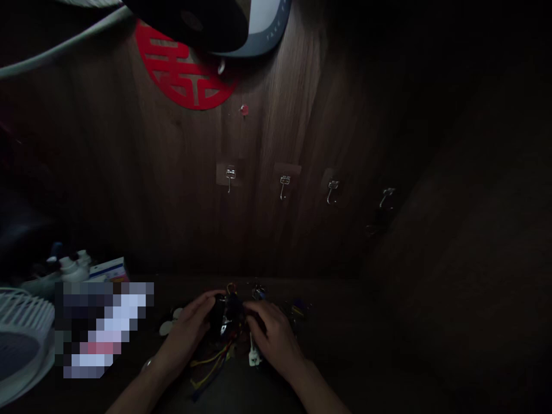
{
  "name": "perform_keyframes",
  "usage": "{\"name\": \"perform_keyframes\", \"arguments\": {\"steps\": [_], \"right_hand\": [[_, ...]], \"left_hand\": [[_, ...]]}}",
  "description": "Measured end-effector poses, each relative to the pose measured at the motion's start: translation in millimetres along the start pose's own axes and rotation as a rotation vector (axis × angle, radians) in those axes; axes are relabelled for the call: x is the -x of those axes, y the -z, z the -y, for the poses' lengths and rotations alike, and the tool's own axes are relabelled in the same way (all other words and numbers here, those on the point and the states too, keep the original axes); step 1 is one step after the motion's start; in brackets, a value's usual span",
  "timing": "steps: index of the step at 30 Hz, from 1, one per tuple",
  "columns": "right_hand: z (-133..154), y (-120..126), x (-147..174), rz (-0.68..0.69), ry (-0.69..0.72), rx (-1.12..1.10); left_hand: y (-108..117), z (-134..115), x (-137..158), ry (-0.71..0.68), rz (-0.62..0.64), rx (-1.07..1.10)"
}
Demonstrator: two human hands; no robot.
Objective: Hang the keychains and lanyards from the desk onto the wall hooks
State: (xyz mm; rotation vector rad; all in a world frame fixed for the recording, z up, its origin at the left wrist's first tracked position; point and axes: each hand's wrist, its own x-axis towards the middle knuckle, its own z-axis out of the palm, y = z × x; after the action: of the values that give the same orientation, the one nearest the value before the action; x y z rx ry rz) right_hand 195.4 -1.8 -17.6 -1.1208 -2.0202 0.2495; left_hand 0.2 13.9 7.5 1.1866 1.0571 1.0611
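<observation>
Low in the dim view, a dark glossy object [223, 315] of a kind I cannot make out sits between my two hands. My left hand [196, 316] grips its left side, thumb on the near face. On the other side, my right hand [272, 330] has its fingers curled in at the object's right edge; what they pinch is hidden in shadow. Thin yellow and red wires [211, 362] trail below the object toward me. A white plug-like piece [253, 357] hangs or lies just under my right hand. Pale round discs [166, 328] lie left of my left wrist.
Behind stands a dark wood panel [181, 190] with several metal hooks [284, 181] and a red cut-out ornament [194, 86]. A cap [267, 34] hangs at the top. To the left are a white fan [26, 339], white bottles [73, 269] and a box [107, 269]. Small coloured parts [298, 307] lie at right.
</observation>
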Motion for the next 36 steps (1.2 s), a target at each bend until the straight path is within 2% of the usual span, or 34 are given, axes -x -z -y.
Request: {"name": "perform_keyframes", "arguments": {"steps": [7, 11, 15, 18, 24, 26, 32, 36], "right_hand": [[7.0, 4.7, -0.7, -0.092, 0.082, -0.064], [7.6, 4.3, -0.4, -0.135, 0.126, -0.049], [5.4, 0.4, -0.8, -0.169, 0.108, -0.007], [6.9, -2.1, -1.8, -0.144, 0.045, 0.005], [15.0, -4.1, -3.3, -0.085, -0.051, 0.020], [15.7, -5.1, -3.5, -0.092, -0.113, -0.054], [15.5, -7.7, -5.7, -0.122, -0.457, -0.475], [18.9, -5.0, -9.0, -0.169, -0.532, -0.595]], "left_hand": [[-4.0, 14.3, -2.4, 0.070, 0.081, 0.184], [-4.8, 21.1, -3.5, 0.030, 0.098, 0.082], [-7.9, 14.5, -0.8, -0.023, 0.083, -0.115], [-11.6, 3.8, 2.8, -0.055, 0.067, -0.222], [-15.2, -5.4, 6.6, -0.081, 0.064, -0.274], [-15.6, -4.7, 6.7, -0.081, 0.068, -0.289], [-14.1, -1.8, 9.4, -0.138, 0.028, -0.281], [-15.0, 0.4, 13.7, -0.142, 0.157, -0.225]]}}
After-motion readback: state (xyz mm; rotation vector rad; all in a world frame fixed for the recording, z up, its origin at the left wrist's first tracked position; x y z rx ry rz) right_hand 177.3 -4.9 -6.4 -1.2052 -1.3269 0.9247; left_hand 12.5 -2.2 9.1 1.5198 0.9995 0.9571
